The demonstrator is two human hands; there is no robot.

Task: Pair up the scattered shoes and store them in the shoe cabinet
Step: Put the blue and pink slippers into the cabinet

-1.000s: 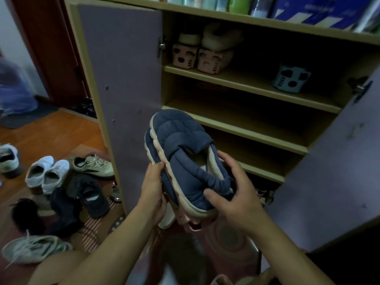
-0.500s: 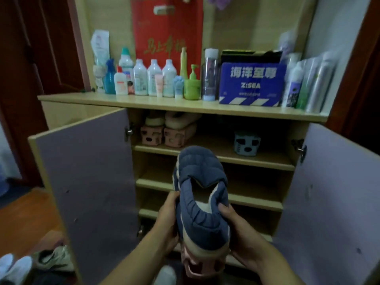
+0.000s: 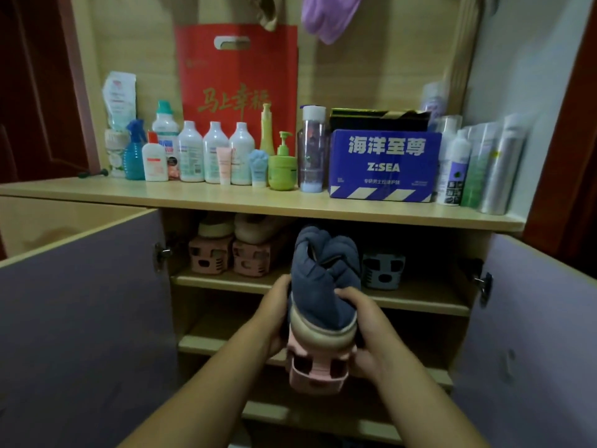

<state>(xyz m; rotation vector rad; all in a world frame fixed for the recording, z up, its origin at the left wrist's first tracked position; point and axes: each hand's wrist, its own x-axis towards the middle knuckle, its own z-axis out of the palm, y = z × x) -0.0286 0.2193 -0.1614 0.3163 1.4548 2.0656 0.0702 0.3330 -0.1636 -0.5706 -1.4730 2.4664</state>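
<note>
A pair of navy padded slippers (image 3: 324, 279) sits stacked on a pink plastic shoe holder (image 3: 318, 367), toes pointing into the open shoe cabinet (image 3: 323, 218). My left hand (image 3: 274, 315) grips the left side and my right hand (image 3: 368, 331) grips the right side and the holder. The slippers' toes are level with the top inner shelf (image 3: 420, 300). On that shelf stand two pink holders (image 3: 232, 258) carrying beige slippers (image 3: 239, 226), and a blue-grey holder (image 3: 382, 270) to the right.
Both purple cabinet doors, left (image 3: 80, 318) and right (image 3: 542, 334), stand open beside my arms. Lower shelves (image 3: 206, 342) lie below. The cabinet top carries several bottles (image 3: 213, 153), a blue box (image 3: 386, 166) and a red bag (image 3: 237, 79).
My view has tilted up from the floor and its scattered shoes to the cabinet. Both hands have lifted the slippers on the pink holder up and forward toward the top shelf.
</note>
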